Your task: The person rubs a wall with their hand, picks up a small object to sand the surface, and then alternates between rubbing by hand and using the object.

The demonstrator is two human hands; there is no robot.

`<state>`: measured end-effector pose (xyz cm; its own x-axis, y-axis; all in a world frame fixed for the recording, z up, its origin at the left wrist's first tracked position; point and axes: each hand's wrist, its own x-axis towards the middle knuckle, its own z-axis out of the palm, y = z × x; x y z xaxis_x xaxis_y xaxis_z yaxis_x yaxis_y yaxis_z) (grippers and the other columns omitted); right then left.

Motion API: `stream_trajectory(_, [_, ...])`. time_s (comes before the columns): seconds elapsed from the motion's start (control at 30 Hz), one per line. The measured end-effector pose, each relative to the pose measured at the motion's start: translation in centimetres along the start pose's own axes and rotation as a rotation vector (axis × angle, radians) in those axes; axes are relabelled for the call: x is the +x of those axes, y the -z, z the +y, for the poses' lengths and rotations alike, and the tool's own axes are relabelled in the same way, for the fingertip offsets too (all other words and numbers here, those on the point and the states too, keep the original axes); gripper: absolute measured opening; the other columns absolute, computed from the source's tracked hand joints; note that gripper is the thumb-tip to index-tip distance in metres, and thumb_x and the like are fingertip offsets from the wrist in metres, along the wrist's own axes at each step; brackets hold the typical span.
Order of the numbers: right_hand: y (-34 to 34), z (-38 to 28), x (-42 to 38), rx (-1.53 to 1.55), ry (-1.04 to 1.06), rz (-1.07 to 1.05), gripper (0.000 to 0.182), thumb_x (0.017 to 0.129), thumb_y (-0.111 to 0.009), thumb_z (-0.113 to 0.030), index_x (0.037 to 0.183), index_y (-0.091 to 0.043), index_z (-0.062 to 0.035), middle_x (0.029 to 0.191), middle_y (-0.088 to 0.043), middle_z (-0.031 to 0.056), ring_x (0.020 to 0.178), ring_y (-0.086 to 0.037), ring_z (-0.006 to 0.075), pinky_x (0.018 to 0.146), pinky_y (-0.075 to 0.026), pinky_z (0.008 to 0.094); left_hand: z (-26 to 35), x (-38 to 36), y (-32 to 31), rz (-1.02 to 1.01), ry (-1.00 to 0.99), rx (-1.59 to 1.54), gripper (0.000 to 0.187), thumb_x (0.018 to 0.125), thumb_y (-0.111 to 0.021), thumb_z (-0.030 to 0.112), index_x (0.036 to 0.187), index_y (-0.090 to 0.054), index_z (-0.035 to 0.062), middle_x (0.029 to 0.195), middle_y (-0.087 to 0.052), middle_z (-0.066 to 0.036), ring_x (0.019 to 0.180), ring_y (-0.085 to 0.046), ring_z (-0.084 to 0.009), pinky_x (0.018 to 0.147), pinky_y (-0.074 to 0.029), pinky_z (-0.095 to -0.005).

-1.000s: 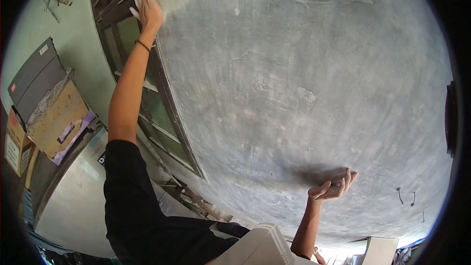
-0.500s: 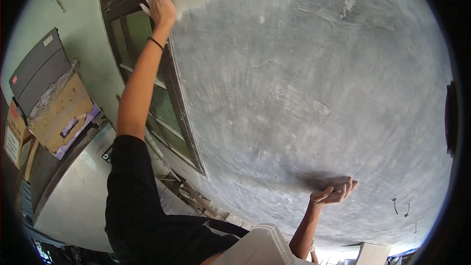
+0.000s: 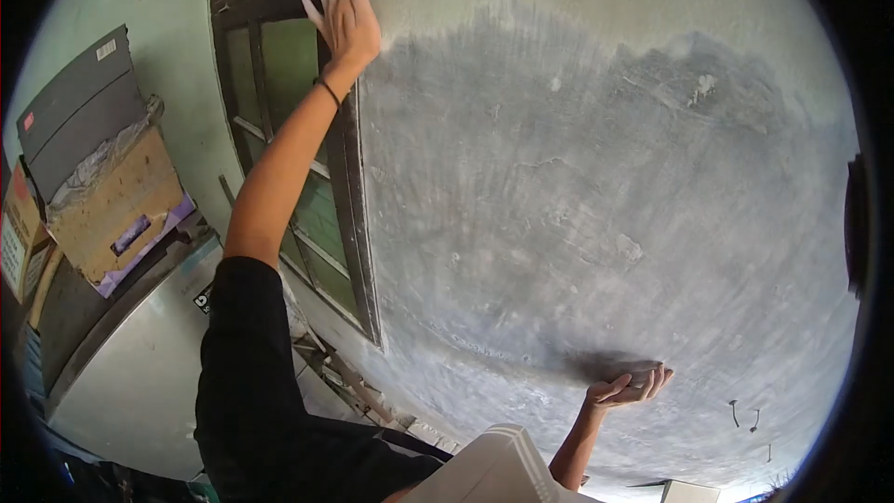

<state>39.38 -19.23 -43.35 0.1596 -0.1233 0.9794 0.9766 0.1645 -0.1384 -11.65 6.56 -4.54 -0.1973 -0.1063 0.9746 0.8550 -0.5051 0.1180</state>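
Observation:
My left hand [image 3: 346, 14] reaches high up, fingers stretched out and flat against the edge where the dark window frame [image 3: 349, 214] meets the grey plastered wall [image 3: 577, 177]. A thin dark band [image 3: 327, 88] circles that wrist. My right hand [image 3: 629, 388] is low on the wall, palm turned up and fingers curled with the fingertips pressed to the plaster. A dark smudge on the wall lies just above and left of it. Whether something small sits under those fingers is unclear. My black sleeve [image 3: 242, 382] fills the lower left.
The window has green panes [image 3: 291, 65] behind dark bars. A worn cardboard box [image 3: 112, 196] under a grey box sits on a steel-topped unit [image 3: 130, 363] at left. Two small bent hooks [image 3: 734, 407] stick out of the wall at lower right.
The view has swung, so the window and my left hand now sit further right in the frame. My right hand stays pressed to the same dark patch, slightly lower in view.

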Motion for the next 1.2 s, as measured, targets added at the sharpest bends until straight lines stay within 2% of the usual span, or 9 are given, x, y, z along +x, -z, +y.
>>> stream_trajectory(0.1, [-0.4,0.1,0.2,0.006,0.024,0.033,0.045,0.102,-0.04,-0.021,0.143,-0.038,-0.0017,0.147,-0.044,0.0206,0.147,-0.03,0.0472,0.118,-0.025,0.0655,1.7,1.4,1.3,-0.093,0.182,0.017,0.059,0.108,-0.017,0.032,0.165,-0.015,0.0137,0.171,-0.013,-0.013,0.158,-0.007,-0.0317,0.122,0.006,-0.0584])
stream_trajectory(0.2, [0.0,-0.3,0.2,0.009,0.018,0.034,0.044,0.103,-0.041,-0.022,0.142,-0.04,-0.0016,0.147,-0.043,0.02,0.147,-0.029,0.0467,0.118,-0.025,0.0654,0.6,-0.2,0.8,-0.018,0.28,-0.001,0.059,0.108,-0.019,0.03,0.164,-0.019,0.0123,0.171,-0.016,-0.012,0.158,-0.01,-0.032,0.122,0.006,-0.059])
stream_trajectory(0.33, [-0.4,-0.2,0.6,0.0,0.038,0.04,0.045,0.103,-0.041,-0.022,0.142,-0.039,-0.0012,0.147,-0.043,0.0198,0.147,-0.029,0.047,0.117,-0.025,0.0652,1.6,1.9,1.5,-0.056,0.098,0.043,0.059,0.108,-0.019,0.032,0.164,-0.019,0.0126,0.171,-0.017,-0.01,0.158,-0.01,-0.0313,0.122,0.006,-0.0589])
stream_trajectory(0.53, [-0.2,-0.3,0.1,-0.013,0.007,0.033,0.045,0.101,-0.041,-0.021,0.142,-0.039,-0.0021,0.146,-0.041,0.0208,0.146,-0.028,0.0481,0.117,-0.024,0.067,1.0,1.1,1.1,-0.004,0.213,-0.094,0.06,0.109,-0.016,0.037,0.163,-0.023,0.0125,0.171,-0.017,-0.011,0.158,-0.01,-0.0309,0.122,0.005,-0.0586])
stream_trajectory(0.6, [-0.7,-0.1,0.3,-0.022,0.01,0.02,0.046,0.1,-0.041,-0.02,0.142,-0.038,-0.0025,0.146,-0.039,0.0219,0.146,-0.028,0.0488,0.117,-0.023,0.0692,1.1,1.9,1.1,-0.044,0.048,0.054,0.06,0.109,-0.015,0.037,0.163,-0.023,0.0126,0.17,-0.019,-0.011,0.158,-0.011,-0.0309,0.122,0.005,-0.0585])
stream_trajectory(0.77, [-0.4,-0.2,-0.1,-0.025,0.012,0.021,0.045,0.101,-0.041,-0.02,0.142,-0.039,-0.0024,0.146,-0.039,0.0209,0.146,-0.029,0.0474,0.118,-0.023,0.0684,0.4,1.1,0.8,-0.027,0.188,-0.062,0.058,0.109,-0.017,0.031,0.163,-0.023,0.0117,0.17,-0.02,-0.011,0.157,-0.013,-0.0316,0.122,0.003,-0.0587])
stream_trajectory(0.87, [-0.6,-0.5,0.4,-0.006,0.023,0.045,0.044,0.104,-0.041,-0.024,0.142,-0.04,-0.003,0.145,-0.044,0.0188,0.147,-0.029,0.0454,0.118,-0.026,0.0639,0.7,0.8,1.0,-0.071,0.191,-0.037,0.058,0.108,-0.019,0.029,0.163,-0.023,0.0113,0.17,-0.02,-0.011,0.157,-0.013,-0.0316,0.123,0.003,-0.0582])
stream_trajectory(1.07, [-0.3,-0.8,0.1,-0.008,-0.027,0.008,0.045,0.101,-0.042,-0.019,0.142,-0.039,-0.0023,0.144,-0.04,0.0203,0.146,-0.029,0.0474,0.119,-0.022,0.0668,0.7,1.3,1.3,-0.164,0.089,0.022,0.059,0.104,-0.023,0.024,0.162,-0.027,0.0135,0.17,-0.021,-0.011,0.157,-0.012,-0.0317,0.123,0.003,-0.0571])
stream_trajectory(1.2, [-0.4,-0.8,0.7,-0.014,0.014,0.004,0.045,0.101,-0.042,-0.02,0.142,-0.038,-0.0019,0.145,-0.041,0.0207,0.146,-0.028,0.0473,0.118,-0.022,0.0665,0.4,2.2,1.0,-0.122,0.157,-0.016,0.06,0.103,-0.026,0.024,0.162,-0.029,0.0138,0.169,-0.023,-0.012,0.157,-0.012,-0.0316,0.123,0.001,-0.057])
